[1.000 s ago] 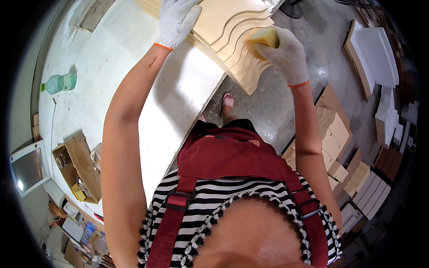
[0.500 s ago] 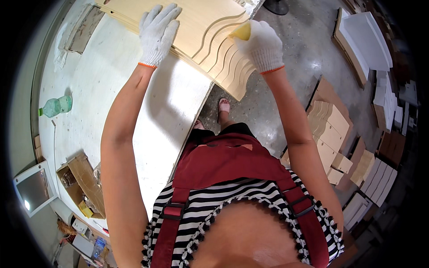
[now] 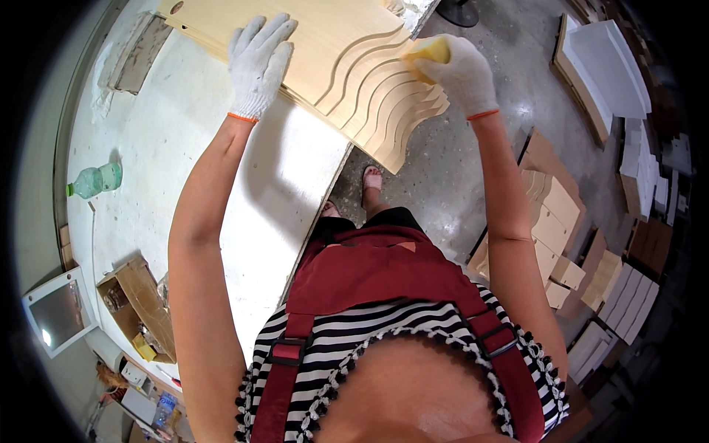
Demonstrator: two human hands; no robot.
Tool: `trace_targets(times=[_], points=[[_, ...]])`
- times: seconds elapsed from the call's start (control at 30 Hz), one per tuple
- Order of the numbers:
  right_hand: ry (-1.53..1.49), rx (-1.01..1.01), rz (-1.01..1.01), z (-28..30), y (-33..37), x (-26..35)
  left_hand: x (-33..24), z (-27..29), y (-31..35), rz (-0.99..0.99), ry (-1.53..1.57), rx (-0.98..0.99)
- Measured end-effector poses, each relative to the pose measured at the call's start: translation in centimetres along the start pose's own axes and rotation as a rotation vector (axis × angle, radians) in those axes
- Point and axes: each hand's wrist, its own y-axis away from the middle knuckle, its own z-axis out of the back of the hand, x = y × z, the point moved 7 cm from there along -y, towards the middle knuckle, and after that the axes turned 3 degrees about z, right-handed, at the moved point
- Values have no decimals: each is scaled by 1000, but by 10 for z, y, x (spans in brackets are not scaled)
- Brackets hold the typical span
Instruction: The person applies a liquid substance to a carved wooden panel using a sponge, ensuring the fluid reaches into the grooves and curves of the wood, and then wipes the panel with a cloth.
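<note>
Several pale wooden panels [image 3: 325, 44] with wavy ends lie stacked and fanned like steps on the white table, their curved edges [image 3: 380, 103] reaching past its side. My left hand [image 3: 260, 63], in a white knit glove with an orange cuff, rests flat on the top panel near its left edge, fingers stretched out. In my right hand [image 3: 469, 80], gloved alike, is a yellow sanding pad [image 3: 433, 52] gripped between thumb and fingers. The pad is at the stepped wavy edges, toward their far right; its underside is hidden.
On the white table [image 3: 140, 221] stand a green plastic bottle [image 3: 96, 179] and an open cardboard box [image 3: 136, 310]. A worn block [image 3: 140, 55] sits at the far left. Cut wooden pieces [image 3: 550, 229] are stacked on cardboard on the floor at right, with white panels [image 3: 602, 66] beyond.
My right hand has moved right with the yellow pad, along the wavy edges, uncovering more of their ends. My left hand stays on the top panel.
</note>
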Motion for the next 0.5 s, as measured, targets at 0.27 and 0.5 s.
trace_targets(times=[0.27,0.5], points=[[113,56,-127,6,-22,-32,-7,1,-4,-5,-17,32],[123,-24,-1,-7,-5,-3,-7,2,-3,-26,-51,5]])
